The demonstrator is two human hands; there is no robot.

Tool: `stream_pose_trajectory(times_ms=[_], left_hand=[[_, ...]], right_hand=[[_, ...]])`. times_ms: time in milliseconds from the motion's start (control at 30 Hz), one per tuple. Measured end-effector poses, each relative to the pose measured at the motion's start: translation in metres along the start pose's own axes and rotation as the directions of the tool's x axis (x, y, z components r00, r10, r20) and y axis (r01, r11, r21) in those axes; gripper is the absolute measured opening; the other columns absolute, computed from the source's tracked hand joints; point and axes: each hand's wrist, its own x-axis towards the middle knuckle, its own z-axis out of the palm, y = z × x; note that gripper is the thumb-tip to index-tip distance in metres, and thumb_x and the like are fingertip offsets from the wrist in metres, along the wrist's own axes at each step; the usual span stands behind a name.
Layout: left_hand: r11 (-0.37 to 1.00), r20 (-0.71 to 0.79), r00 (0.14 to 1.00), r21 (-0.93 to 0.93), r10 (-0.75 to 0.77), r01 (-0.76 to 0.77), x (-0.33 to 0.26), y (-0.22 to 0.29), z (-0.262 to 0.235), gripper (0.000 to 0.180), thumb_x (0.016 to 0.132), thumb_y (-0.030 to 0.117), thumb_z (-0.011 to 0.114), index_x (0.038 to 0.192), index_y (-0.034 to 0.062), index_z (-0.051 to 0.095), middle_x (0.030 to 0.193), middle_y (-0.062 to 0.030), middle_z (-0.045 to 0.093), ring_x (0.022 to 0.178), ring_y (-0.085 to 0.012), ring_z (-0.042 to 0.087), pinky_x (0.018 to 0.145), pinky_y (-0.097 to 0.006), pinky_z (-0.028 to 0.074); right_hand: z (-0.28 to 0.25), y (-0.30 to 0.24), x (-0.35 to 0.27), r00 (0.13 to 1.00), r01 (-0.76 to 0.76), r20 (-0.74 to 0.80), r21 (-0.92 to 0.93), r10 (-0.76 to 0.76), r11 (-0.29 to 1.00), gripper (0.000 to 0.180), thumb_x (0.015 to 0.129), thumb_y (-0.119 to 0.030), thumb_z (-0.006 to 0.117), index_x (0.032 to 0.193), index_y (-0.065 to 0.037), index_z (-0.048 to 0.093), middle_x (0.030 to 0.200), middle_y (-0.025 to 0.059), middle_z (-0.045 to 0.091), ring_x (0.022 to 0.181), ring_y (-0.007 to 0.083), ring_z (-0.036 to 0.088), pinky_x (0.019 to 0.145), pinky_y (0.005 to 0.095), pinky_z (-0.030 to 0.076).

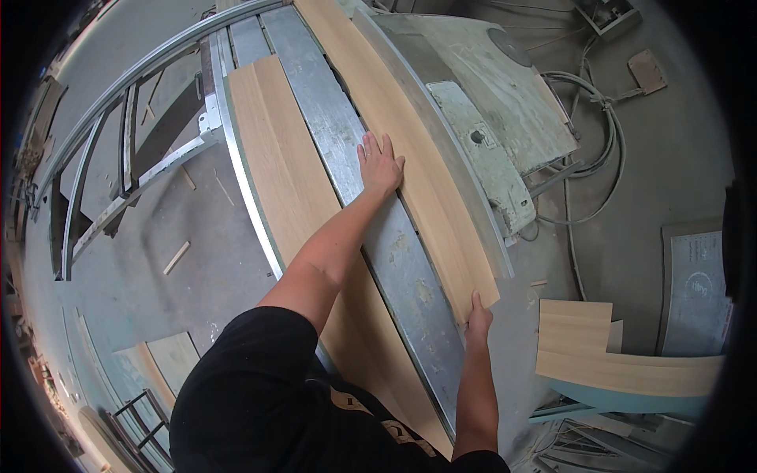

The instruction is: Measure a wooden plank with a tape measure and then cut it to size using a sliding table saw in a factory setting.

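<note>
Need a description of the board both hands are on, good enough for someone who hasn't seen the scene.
Start at the long metal saw table. Two pale wood boards lie along it; take the right one, against the grey fence. The left hand presses its side and the right hand its near end; the other board is untouched.

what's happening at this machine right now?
A person in a black shirt is handling a long pale wood board lying along a metal machine table. The left hand presses flat on the board's edge midway along it; the right hand grips its near end. A second similar board lies alongside to the left. Offcuts sit stacked at right.
</note>
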Motion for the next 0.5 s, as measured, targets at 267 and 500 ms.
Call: stream_pose_trajectory(times_ms=[267,500], left_hand=[[0.996,0.023,0.998,-0.069,0.054,-0.053,-0.079,0.027,0.01,0.077,0.094,0.038,0.062,0.156,0.0033,0.033,0.161,-0.0331,0.022,0.154,-0.0421,0.016,0.125,-0.053,0.007],[0.998,0.013,1.0,-0.06,0.027,-0.027,-0.064,0.025,0.009,0.078,0.093,0.037,0.063,0.156,0.0034,0.032,0.162,-0.0341,0.02,0.154,-0.0431,0.014,0.125,-0.053,0.007]], right_hand=[[0.01,-0.008,0.003,0.999,-0.022,-0.036,-0.052,0.02,0.998,0.073,0.086,-0.05,0.078,0.123,0.01,0.06,0.108,0.0179,0.068,0.085,0.0276,0.067,0.058,0.039,0.051],[0.032,-0.018,0.009,1.0,-0.004,-0.009,-0.013,0.004,1.0,0.075,0.085,-0.05,0.078,0.125,0.01,0.059,0.109,0.0182,0.068,0.088,0.0272,0.067,0.06,0.0388,0.052]])
